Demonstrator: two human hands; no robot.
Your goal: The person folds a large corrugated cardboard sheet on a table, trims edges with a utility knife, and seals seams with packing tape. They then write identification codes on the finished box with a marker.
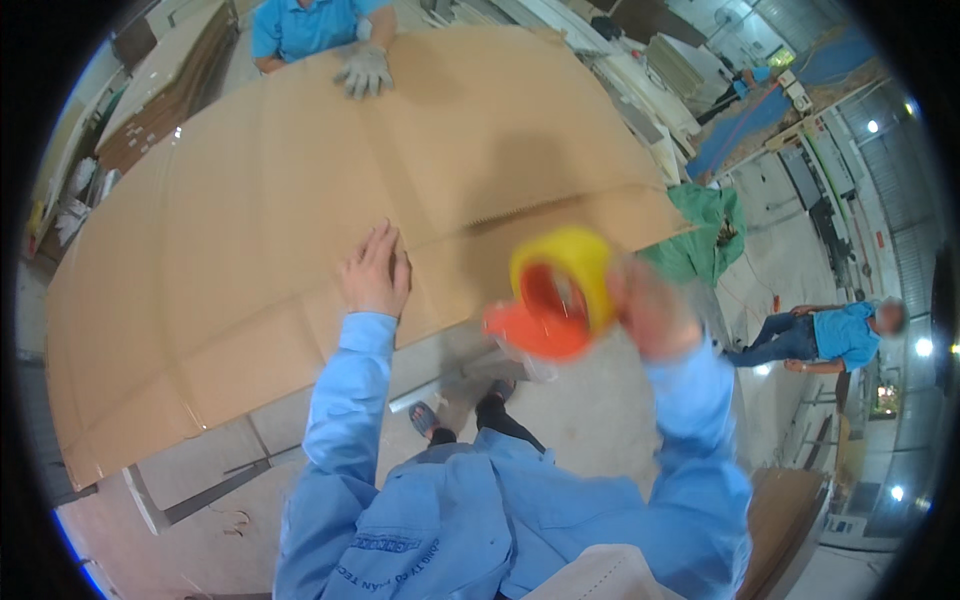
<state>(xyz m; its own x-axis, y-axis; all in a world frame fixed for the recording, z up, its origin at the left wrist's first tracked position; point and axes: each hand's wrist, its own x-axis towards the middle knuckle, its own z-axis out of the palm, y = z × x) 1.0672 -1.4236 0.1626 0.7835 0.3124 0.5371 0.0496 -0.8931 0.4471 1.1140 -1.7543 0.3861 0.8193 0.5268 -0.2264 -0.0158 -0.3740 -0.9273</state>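
Observation:
My left hand (376, 274) lies flat on a large brown cardboard sheet (270, 220) near its front edge, fingers stretched out and holding nothing. My right hand (652, 305), smeared by motion, grips a tape dispenser (548, 335) with an orange-red body and a roll of yellow tape (592, 262) on it. It is raised off the cardboard, over the sheet's near right edge. To the left of the dispenser, a raised seam or flap edge (560, 203) crosses the cardboard. Strips of tape run across the sheet's left part.
Across the cardboard, a co-worker's gloved hand (364, 72) rests on its far edge. Green sacking (712, 232) hangs at the right corner. Stacked boards (165, 75) stand far left, more panels (640, 90) lie far right. Another person (830, 335) stands to the right.

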